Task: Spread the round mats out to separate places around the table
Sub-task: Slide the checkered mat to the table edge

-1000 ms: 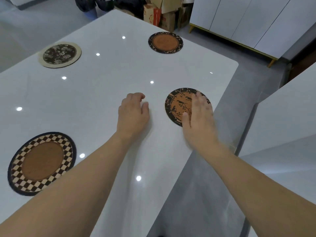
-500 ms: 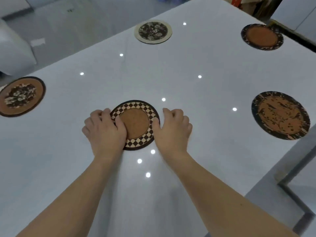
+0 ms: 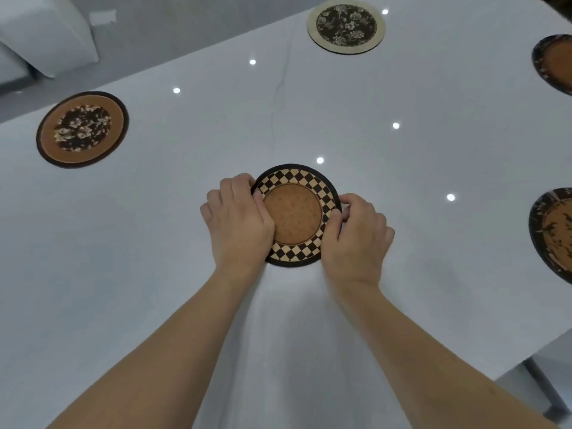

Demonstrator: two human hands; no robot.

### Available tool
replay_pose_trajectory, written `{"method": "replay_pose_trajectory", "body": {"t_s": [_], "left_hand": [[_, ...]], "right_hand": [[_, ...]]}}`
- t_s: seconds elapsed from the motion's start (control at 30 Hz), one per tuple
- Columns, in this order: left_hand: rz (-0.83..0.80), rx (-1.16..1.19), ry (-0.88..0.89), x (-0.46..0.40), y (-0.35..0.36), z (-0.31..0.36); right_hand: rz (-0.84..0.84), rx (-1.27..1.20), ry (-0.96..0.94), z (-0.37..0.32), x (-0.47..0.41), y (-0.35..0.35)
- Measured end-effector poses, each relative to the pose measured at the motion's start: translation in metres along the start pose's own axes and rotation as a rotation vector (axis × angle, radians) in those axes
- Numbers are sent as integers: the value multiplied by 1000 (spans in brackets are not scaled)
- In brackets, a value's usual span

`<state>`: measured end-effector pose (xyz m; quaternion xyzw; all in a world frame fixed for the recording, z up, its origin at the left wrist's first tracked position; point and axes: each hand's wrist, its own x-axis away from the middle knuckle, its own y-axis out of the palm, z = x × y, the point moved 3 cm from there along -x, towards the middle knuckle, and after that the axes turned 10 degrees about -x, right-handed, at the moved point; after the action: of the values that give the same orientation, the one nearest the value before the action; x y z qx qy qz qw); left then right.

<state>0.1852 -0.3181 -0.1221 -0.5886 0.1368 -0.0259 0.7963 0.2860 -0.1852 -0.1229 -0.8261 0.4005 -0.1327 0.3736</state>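
change: your left hand (image 3: 238, 221) and right hand (image 3: 356, 236) now pinch the checkered mat (image 3: 295, 215) by its edges, firmer than 0.5 s ago | mat: mid-table (image 3: 402, 274) near you | task: 4 other mats already spread, this 1 likely last

No readable text or signs.

Glossy white table (image 3: 402, 274) carries five round mats (well apart): checkered mat (image 3: 294, 193) central

Bare table (image 3: 402, 243) all round; four other mats well apart.
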Motion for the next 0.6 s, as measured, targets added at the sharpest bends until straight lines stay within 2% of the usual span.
{"method": "replay_pose_trajectory", "body": {"t_s": [0.2, 0.33, 0.6], "left_hand": [[-6, 229, -183, -4, -6, -14], [-45, 426, -220, 3, -15, -35], [44, 350, -341, 29, -74, -175]], "right_hand": [[2, 90, -38, -5, 3, 3], [-61, 45, -93, -10, 15, 7], [-249, -76, -213, -104, 77, 82]]}}
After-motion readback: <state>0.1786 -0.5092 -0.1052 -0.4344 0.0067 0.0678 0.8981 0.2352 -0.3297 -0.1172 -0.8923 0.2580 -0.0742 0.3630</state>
